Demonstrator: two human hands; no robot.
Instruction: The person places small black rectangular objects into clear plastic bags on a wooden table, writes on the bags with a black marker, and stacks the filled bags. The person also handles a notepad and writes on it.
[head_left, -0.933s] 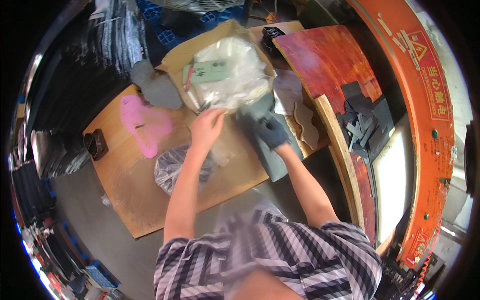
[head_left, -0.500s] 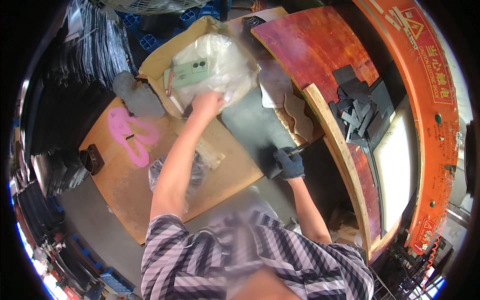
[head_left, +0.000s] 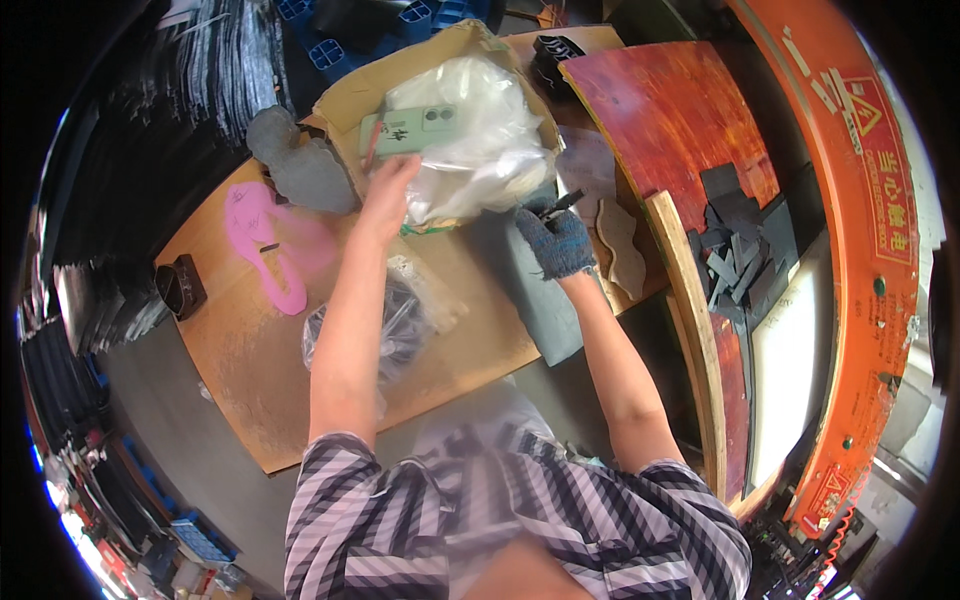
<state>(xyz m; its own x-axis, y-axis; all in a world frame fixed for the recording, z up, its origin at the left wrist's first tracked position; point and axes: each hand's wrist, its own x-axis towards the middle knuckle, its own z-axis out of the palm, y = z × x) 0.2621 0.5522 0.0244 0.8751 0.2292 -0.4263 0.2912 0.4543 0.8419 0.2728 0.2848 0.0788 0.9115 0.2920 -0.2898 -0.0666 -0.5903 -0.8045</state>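
Note:
My bare left hand (head_left: 390, 185) lies on the left edge of a clear plastic bag (head_left: 480, 135) full of white material, fingers curled on the film. The bag sits in an open cardboard box (head_left: 345, 100), with a pale green flat rectangle (head_left: 405, 128) on top of it. My right hand (head_left: 555, 245) wears a dark blue knitted glove and grips a small dark tool (head_left: 556, 206) pointed at the bag's lower right side. Under that hand a grey sheet (head_left: 545, 310) runs toward me across the wooden table (head_left: 240, 380).
A pink sole-shaped template (head_left: 265, 245), a grey cut piece (head_left: 300, 165), a clear bag of dark parts (head_left: 395, 330) and a small brown box (head_left: 180, 285) lie on the table. At right are beige sole shapes (head_left: 620, 245), a red board (head_left: 670, 110), dark offcuts (head_left: 740, 250) and an orange machine (head_left: 850, 200).
My left hand went from the table up onto the plastic bag. My right hand dropped to the table's near edge, then came back up beside the bag with the dark tool.

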